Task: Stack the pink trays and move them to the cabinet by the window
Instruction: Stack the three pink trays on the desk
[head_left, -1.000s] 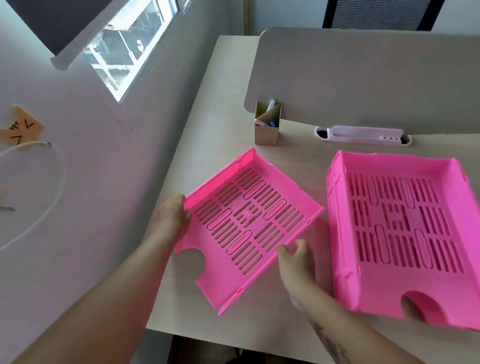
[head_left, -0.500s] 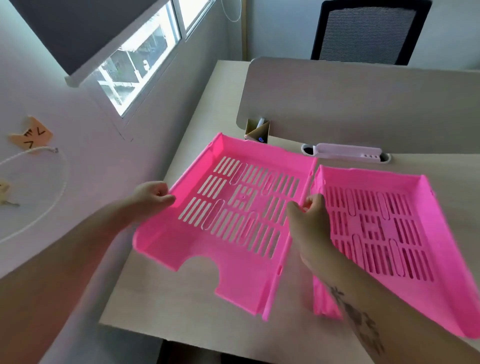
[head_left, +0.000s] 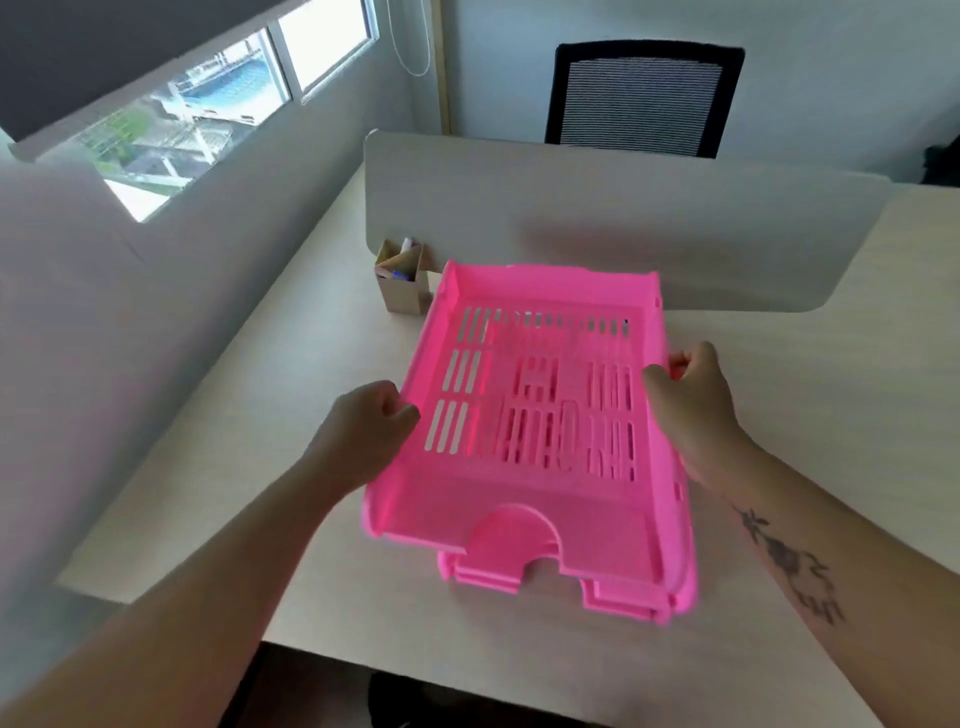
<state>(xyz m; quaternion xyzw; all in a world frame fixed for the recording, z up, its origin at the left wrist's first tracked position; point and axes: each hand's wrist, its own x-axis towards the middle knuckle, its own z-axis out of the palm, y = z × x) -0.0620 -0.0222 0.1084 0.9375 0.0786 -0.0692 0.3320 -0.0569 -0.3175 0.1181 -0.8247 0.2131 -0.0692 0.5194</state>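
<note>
Head view: upper pink tray (head_left: 540, 415) gripped at both long sides, left hand (head_left: 363, 436) clenched on the left rim, right hand (head_left: 691, 410) clasped on the right rim. Directly under the grip, lower pink tray (head_left: 618, 597) on the desk (head_left: 249, 415), its front edge peeking out below. Beyond the left hand, cardboard pen holder (head_left: 402, 283) against the grey divider panel (head_left: 623, 228). Farther back, black mesh chair (head_left: 644, 98).

Two bare, sleeveless forearms, a dark floral tattoo (head_left: 789, 564) along the right one
</note>
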